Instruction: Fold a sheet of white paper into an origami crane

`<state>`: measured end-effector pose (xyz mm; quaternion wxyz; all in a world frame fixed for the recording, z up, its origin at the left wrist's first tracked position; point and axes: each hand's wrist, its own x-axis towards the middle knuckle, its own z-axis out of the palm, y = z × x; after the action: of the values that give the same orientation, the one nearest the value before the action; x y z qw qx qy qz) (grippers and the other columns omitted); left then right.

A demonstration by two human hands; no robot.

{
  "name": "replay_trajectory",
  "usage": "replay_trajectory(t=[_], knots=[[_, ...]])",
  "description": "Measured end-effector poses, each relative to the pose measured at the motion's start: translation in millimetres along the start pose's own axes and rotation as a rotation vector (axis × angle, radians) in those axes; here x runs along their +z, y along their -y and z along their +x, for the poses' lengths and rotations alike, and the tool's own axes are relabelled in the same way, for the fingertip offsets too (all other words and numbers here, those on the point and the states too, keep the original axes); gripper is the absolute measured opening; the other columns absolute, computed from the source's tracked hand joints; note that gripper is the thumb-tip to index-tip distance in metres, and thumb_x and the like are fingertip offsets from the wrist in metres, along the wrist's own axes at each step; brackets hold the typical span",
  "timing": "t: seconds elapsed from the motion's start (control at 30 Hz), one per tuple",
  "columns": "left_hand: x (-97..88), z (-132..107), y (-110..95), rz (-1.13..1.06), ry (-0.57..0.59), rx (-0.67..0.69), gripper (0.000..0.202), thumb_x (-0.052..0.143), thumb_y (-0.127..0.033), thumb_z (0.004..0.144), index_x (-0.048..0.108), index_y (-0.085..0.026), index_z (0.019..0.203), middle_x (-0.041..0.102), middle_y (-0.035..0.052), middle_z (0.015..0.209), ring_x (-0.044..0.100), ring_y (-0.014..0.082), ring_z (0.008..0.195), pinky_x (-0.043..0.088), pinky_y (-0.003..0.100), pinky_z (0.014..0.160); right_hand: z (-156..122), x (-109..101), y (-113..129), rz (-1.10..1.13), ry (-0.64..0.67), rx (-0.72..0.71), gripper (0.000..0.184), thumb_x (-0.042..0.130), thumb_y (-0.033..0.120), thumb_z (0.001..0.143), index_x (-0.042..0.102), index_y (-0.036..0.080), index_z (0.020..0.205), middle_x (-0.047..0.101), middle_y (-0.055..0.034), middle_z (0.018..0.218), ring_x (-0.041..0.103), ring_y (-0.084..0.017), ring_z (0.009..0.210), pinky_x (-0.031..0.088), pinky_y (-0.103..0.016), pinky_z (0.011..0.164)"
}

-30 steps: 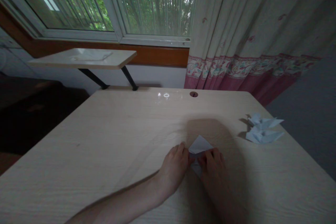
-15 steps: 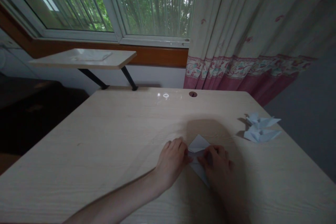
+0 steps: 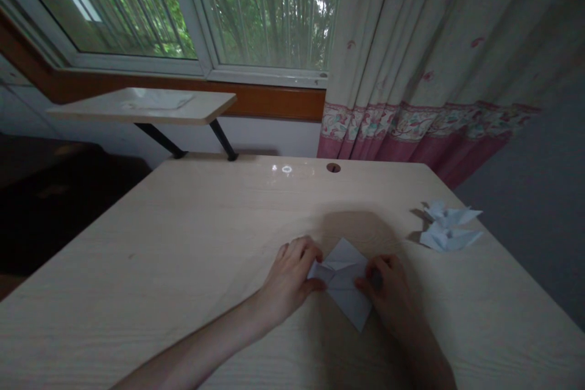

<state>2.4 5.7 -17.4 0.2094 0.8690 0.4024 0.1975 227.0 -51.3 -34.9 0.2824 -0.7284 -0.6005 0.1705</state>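
Note:
A partly folded sheet of white paper (image 3: pixel 350 301) lies on the desk between my hands, its outline a diamond with a crease and a small raised fold across the middle. At its left corner, my left hand (image 3: pixel 295 268) pinches the paper between thumb and fingers. On the opposite side my right hand (image 3: pixel 388 286) grips the right corner, thumb on the near side and fingers curled. That corner is partly hidden by the right fingers.
Two folded paper figures (image 3: pixel 450 237) with pointed ends stand near the desk's right edge. A raised shelf (image 3: pixel 214 106) on black legs holds white sheets (image 3: pixel 159 99) at the back left. Behind the pale wooden desk (image 3: pixel 205 225) are a window and a curtain (image 3: pixel 365 122).
My hands have moved apart toward the paper's left and right corners, uncovering its middle. More of the creased surface shows now. The view has shifted slightly.

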Motion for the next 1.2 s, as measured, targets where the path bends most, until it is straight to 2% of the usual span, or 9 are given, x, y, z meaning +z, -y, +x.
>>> replay_trajectory(t=[0.17,0.27,0.4,0.53,0.7,0.83,1.0,1.1,1.2], knots=[[2.2,-1,5,-0.171,0.0,0.396,0.027,0.054,-0.016,0.092,0.053,-0.019,0.118,0.06,0.0076,0.118,0.053,0.021,0.113,0.043,0.04,0.098,-5,6,-3,0.006,-0.077,-0.07,0.004,0.06,0.021,0.074,0.056,0.022,0.073,0.053,-0.0069,0.09,0.056,-0.025,0.086,0.047,-0.041,0.077],[3.8,-1,8,-0.13,0.036,0.479,0.031,0.042,-0.013,0.096,0.051,-0.018,0.125,0.061,0.0081,0.123,0.055,0.0172,0.116,0.042,0.038,0.104,-13,12,-1,-0.05,-0.19,-0.136,0.004,0.056,0.022,0.079,0.056,0.023,0.076,0.056,-0.0081,0.091,0.055,-0.027,0.086,0.048,-0.042,0.075],[6.3,-5,8,0.063,0.039,0.576,0.032,0.04,-0.013,0.098,0.052,-0.015,0.128,0.06,0.0067,0.126,0.051,0.0186,0.122,0.043,0.034,0.105,-25,23,5,-0.082,-0.359,-0.275,0.016,0.043,0.024,0.091,0.058,0.022,0.085,0.059,-0.011,0.097,0.057,-0.025,0.088,0.05,-0.04,0.075],[10.1,-12,2,0.301,0.044,0.571,0.026,0.046,-0.018,0.097,0.058,-0.014,0.119,0.061,0.0058,0.125,0.05,0.0231,0.122,0.047,0.034,0.101,-34,34,5,-0.041,-0.368,-0.36,0.026,0.035,0.02,0.095,0.061,0.022,0.096,0.063,-0.0106,0.1,0.06,-0.023,0.092,0.052,-0.039,0.079],[14.2,-18,-9,0.458,0.055,0.544,0.022,0.052,-0.016,0.092,0.062,-0.011,0.111,0.056,0.0077,0.129,0.049,0.0274,0.121,0.048,0.035,0.099,-43,36,-3,-0.066,-0.302,-0.402,0.037,0.036,0.007,0.087,0.062,0.021,0.109,0.066,-0.0091,0.11,0.062,-0.023,0.101,0.052,-0.039,0.085],[12.4,-17,-10,0.435,0.093,0.523,0.025,0.05,-0.014,0.092,0.059,-0.01,0.115,0.055,0.0095,0.129,0.049,0.0261,0.121,0.046,0.036,0.101,-47,30,-8,-0.136,-0.265,-0.533,0.049,0.038,0.0,0.077,0.061,0.021,0.115,0.066,-0.0077,0.115,0.061,-0.021,0.105,0.054,-0.034,0.086],[4.6,-14,-6,0.32,0.207,0.49,0.037,0.049,-0.012,0.088,0.052,-0.013,0.125,0.05,0.0072,0.136,0.039,0.0262,0.129,0.037,0.04,0.108,-48,24,-8,-0.248,-0.245,-0.61,0.059,0.036,-0.003,0.07,0.059,0.017,0.12,0.064,-0.0091,0.12,0.058,-0.021,0.111,0.054,-0.033,0.087],[-4.0,-9,-5,0.217,0.233,0.474,0.04,0.053,-0.013,0.084,0.054,-0.016,0.124,0.048,0.008,0.138,0.042,0.0263,0.127,0.034,0.043,0.109,-47,20,-7,-0.317,-0.217,-0.646,0.052,0.037,-0.001,0.075,0.059,0.014,0.12,0.063,-0.0102,0.122,0.058,-0.022,0.112,0.055,-0.032,0.086],[-13.0,-2,-2,0.105,0.212,0.485,0.032,0.056,-0.02,0.086,0.061,-0.017,0.117,0.053,0.0114,0.131,0.052,0.0258,0.117,0.042,0.041,0.103,-47,18,-6,-0.32,-0.174,-0.654,0.04,0.042,0.008,0.084,0.06,0.013,0.119,0.063,-0.0108,0.123,0.058,-0.023,0.113,0.054,-0.033,0.088]])
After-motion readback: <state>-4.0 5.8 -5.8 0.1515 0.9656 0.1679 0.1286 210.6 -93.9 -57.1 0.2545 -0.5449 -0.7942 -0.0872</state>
